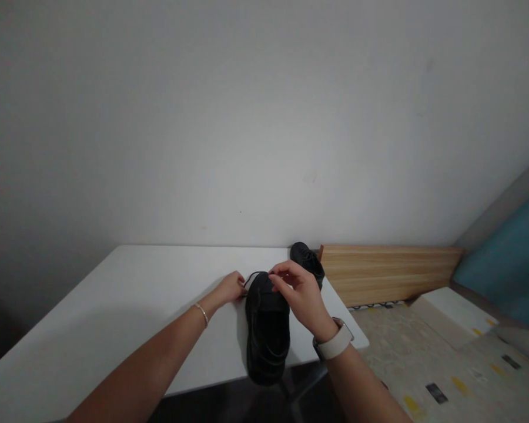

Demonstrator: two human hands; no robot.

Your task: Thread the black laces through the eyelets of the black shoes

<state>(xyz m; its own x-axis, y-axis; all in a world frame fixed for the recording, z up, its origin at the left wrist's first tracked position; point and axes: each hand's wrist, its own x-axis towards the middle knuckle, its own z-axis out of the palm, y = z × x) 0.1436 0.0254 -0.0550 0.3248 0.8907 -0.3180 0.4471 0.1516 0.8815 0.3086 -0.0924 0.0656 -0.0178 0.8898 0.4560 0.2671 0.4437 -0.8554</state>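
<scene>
A black shoe (pixel 268 346) sits near the front edge of the white table (pixel 150 299), its heel toward me and its opening facing up. At its left side, my left hand (pixel 233 286) has its fingers closed on a thin black shoelace (pixel 251 274), which arcs over toward the shoe's front. My right hand (pixel 297 288) is over the right front of the shoe, thumb and forefinger pinched together. A small dark bit shows at those fingertips, apparently the lace. Part of the shoe's front lies behind this hand.
A second black shoe (pixel 307 261) stands at the table's back right corner, partly behind my right hand. Beyond the right edge are a wooden board (pixel 388 273) and a patterned bed surface (pixel 405 346). A plain wall (pixel 264 129) rises behind; a blue curtain (pixel 506 270) hangs right.
</scene>
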